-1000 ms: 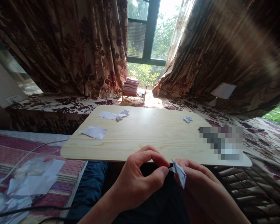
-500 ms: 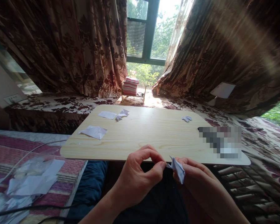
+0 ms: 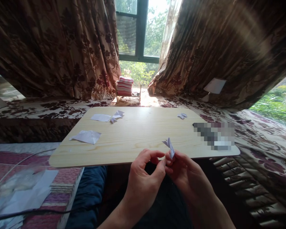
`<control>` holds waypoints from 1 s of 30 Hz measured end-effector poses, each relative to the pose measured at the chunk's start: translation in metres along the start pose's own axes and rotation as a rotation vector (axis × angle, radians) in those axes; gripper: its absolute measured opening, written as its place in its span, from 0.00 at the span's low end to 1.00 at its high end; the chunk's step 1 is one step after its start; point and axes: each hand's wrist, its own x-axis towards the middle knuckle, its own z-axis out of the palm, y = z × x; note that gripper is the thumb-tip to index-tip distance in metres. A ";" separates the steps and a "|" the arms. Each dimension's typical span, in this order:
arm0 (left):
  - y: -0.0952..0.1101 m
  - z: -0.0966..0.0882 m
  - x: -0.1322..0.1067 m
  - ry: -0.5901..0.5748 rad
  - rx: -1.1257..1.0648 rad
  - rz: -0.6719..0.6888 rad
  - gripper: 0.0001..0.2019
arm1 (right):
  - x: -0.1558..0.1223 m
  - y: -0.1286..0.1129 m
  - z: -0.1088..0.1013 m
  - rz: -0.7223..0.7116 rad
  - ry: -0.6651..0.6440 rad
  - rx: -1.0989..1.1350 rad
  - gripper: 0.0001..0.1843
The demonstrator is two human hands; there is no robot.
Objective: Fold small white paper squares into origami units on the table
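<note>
My right hand (image 3: 187, 175) is closed, pinching a small piece of folded white paper (image 3: 171, 149) between thumb and fingers. The paper has pointed flaps, and its points rise above the fingertips, just over the near edge of the wooden tabletop (image 3: 138, 140). My left hand (image 3: 145, 178) is beside it, with thumb and index finger curved and slightly apart; no paper shows between them. Its thumb tip is close against the right hand's fingers, and whether they touch I cannot tell. The lower part of the folded paper is hidden by the right hand's fingers.
On the tabletop's left lie a creased paper sheet (image 3: 88, 136), a flat paper (image 3: 100, 117) and a folded paper piece (image 3: 116, 116). Another small folded piece (image 3: 181, 116) lies far right, near a blurred-out patch (image 3: 214, 136). Loose papers (image 3: 26, 194) and a black cable (image 3: 45, 210) are at left.
The folded paper has turned so its points face up, in the right hand. The left fingertips have come off its tip. The view has shifted somewhat to the right.
</note>
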 end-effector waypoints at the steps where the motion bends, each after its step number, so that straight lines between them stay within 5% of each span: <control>1: 0.001 0.002 0.001 -0.001 -0.003 0.035 0.06 | 0.000 0.000 0.001 0.013 0.004 0.015 0.08; 6: 0.005 0.005 0.004 -0.013 0.010 0.095 0.05 | 0.000 0.001 0.005 0.034 0.012 0.063 0.07; 14: 0.010 0.003 0.008 -0.080 -0.049 -0.077 0.10 | -0.001 0.002 0.004 0.039 0.001 0.059 0.04; 30: 0.009 0.002 0.013 -0.128 -0.189 -0.215 0.10 | 0.001 0.003 0.004 -0.023 -0.075 -0.006 0.09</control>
